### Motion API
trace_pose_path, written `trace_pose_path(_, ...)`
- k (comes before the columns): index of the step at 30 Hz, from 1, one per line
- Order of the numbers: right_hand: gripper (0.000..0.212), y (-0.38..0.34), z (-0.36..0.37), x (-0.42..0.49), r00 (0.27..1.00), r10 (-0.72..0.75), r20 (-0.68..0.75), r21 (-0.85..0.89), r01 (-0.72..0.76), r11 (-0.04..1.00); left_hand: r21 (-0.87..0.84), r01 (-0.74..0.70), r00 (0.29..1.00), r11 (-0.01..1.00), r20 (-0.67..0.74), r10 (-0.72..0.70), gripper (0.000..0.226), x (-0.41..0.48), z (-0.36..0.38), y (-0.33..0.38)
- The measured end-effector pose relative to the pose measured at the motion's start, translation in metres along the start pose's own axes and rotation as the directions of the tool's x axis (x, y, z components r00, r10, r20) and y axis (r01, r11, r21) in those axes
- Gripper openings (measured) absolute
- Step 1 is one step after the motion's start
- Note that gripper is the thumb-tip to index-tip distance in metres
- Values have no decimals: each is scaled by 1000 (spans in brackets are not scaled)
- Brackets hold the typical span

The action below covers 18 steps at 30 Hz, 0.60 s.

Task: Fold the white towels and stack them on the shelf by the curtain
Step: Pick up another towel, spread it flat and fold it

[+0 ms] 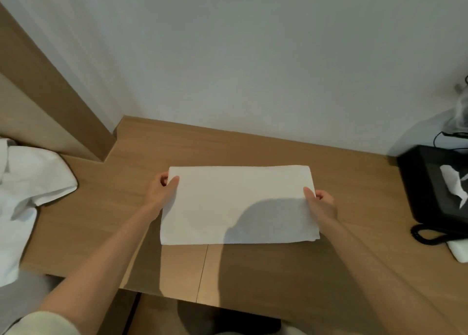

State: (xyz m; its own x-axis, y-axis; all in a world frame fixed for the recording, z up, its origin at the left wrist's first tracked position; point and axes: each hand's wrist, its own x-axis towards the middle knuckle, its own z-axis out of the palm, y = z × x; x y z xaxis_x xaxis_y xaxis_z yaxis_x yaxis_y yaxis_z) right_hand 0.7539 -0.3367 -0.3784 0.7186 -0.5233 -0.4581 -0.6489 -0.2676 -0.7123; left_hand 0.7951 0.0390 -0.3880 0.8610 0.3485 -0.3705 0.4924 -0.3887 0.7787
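A white towel, folded into a flat rectangle, lies in the middle of the wooden desk. My left hand pinches its left edge near the far corner, thumb on top. My right hand pinches the right edge, thumb lying on the cloth. A loose heap of white towels lies rumpled at the desk's left end. The shelf and the curtain are out of view.
A black tissue box stands at the desk's right end, with a black coiled cord and a white object in front of it. A white wall backs the desk. A wooden panel rises on the left.
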Motion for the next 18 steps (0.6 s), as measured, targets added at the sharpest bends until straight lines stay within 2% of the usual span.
trace_pose_path(5,35,29,-19,-36,997,-24,71,-26,26,999,-58,-29,999,998,26,31,28,-44,-15,-22)
trace_pose_path(10,31,48,-37,-62,981,-50,187,-44,59,997,-42,58,994,997,97,-54,29,-91,-20,-42)
trace_pose_path(13,31,45,-39,-71,979,-73,189,-35,81,996,-60,101,990,993,105,-95,28,-107,-25,-48)
trace_pose_path(16,23,30,-38,-75,982,-113,152,60,105,993,-59,68,987,996,148,-59,27,-113,-32,-42)
trace_pose_path(18,21,19,-38,-74,987,-126,98,142,112,984,-152,61,989,987,140,-39,24,-115,-35,-32)
